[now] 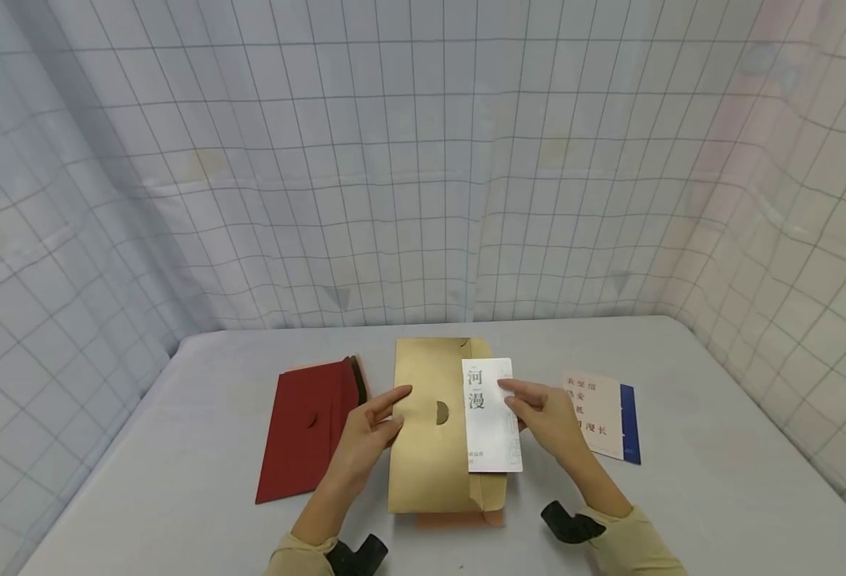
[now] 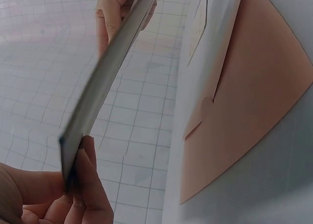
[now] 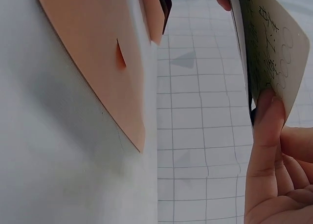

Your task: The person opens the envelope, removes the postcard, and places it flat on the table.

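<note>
My left hand (image 1: 366, 436) grips the left edge of a gold envelope (image 1: 423, 464), with the thumb on its front. In the left wrist view that envelope (image 2: 100, 87) is seen nearly edge-on, pinched between thumb and fingers and raised off the table. A white card (image 1: 493, 436) with grey printed characters overlaps the envelope's right, flap side. My right hand (image 1: 548, 416) pinches this card by its right edge. From the right wrist, handwriting shows on the pale card face (image 3: 288, 48) turned that way. How far the card's left edge reaches into the envelope is hidden.
Below the gold envelope lies a peach-coloured envelope (image 2: 249, 106) on the white table (image 1: 199, 448). At the left rests a red envelope (image 1: 296, 440) with dark and pink edges behind it. A cream card with a blue strip (image 1: 630, 424) lies at the right. Gridded curtains (image 1: 423, 160) enclose the table.
</note>
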Available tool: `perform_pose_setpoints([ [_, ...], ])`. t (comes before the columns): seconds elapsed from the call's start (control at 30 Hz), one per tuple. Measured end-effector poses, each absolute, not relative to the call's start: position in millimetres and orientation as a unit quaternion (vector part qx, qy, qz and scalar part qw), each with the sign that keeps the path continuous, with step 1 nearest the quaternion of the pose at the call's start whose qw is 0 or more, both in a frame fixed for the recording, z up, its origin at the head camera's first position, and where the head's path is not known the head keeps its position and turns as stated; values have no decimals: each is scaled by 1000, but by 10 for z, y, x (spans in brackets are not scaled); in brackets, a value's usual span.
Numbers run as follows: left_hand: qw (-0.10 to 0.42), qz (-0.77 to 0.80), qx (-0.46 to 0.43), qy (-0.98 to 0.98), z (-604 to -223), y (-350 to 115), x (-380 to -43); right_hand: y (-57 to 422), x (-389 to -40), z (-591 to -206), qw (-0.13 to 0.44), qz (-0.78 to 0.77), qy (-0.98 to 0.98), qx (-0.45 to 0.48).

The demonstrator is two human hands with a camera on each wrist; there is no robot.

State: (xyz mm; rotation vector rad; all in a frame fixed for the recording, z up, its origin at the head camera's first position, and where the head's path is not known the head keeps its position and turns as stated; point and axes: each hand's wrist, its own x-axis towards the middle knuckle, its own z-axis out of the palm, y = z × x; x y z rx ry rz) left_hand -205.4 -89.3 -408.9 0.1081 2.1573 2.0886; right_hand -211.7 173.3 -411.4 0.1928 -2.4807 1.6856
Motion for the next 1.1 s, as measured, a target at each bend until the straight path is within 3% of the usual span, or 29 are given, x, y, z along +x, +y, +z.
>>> perform_pose_setpoints([
  [1.1, 59, 687, 26, 724, -4070, -979, -2081, 1786, -2145, -4098, 61, 565, -821, 46],
])
